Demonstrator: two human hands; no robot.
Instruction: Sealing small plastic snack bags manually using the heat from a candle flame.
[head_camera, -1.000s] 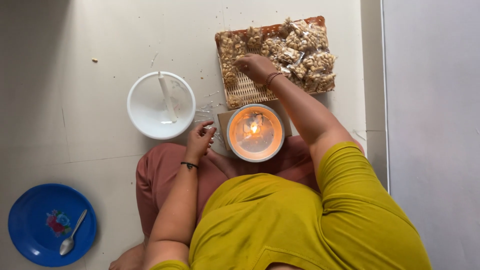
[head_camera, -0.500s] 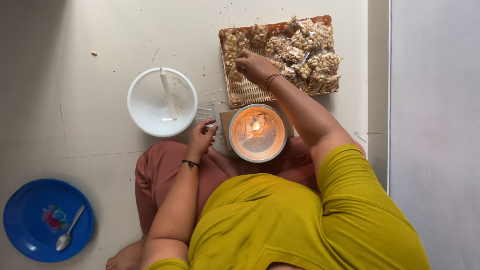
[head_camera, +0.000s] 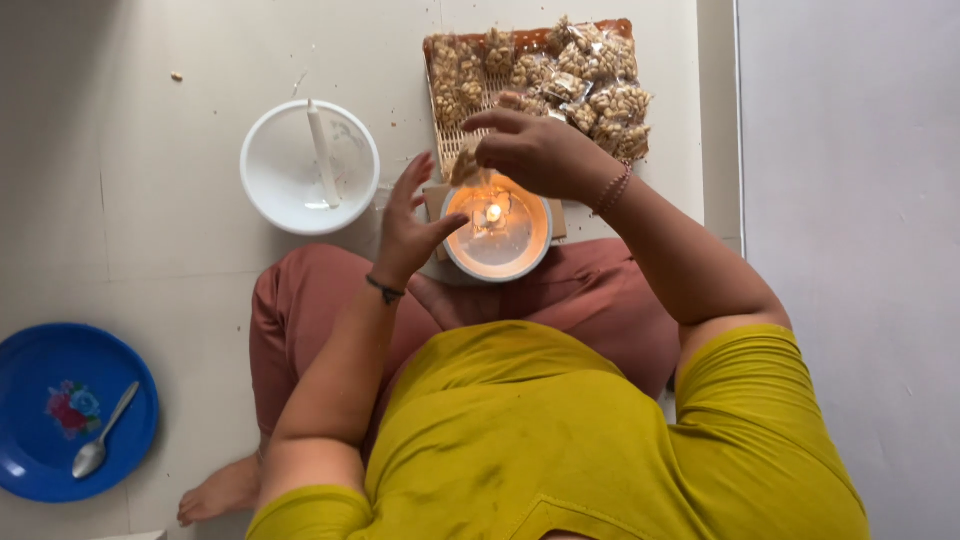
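Above the lit candle bowl (head_camera: 497, 234), we pinch a small nut packet (head_camera: 466, 167) in our right hand (head_camera: 540, 152), our left hand (head_camera: 410, 225) spread open and empty beside it.

I wear a mustard-yellow shirt with short sleeves that end above my elbows; the cloth has some soft folds on the back. My trousers are of a dusty reddish-pink colour. On my left hand (head_camera: 412, 222) side, a thin dark band goes around the wrist. On my right hand (head_camera: 535, 152) side, the wrist has a pinkish beaded bracelet. My foot is bare.
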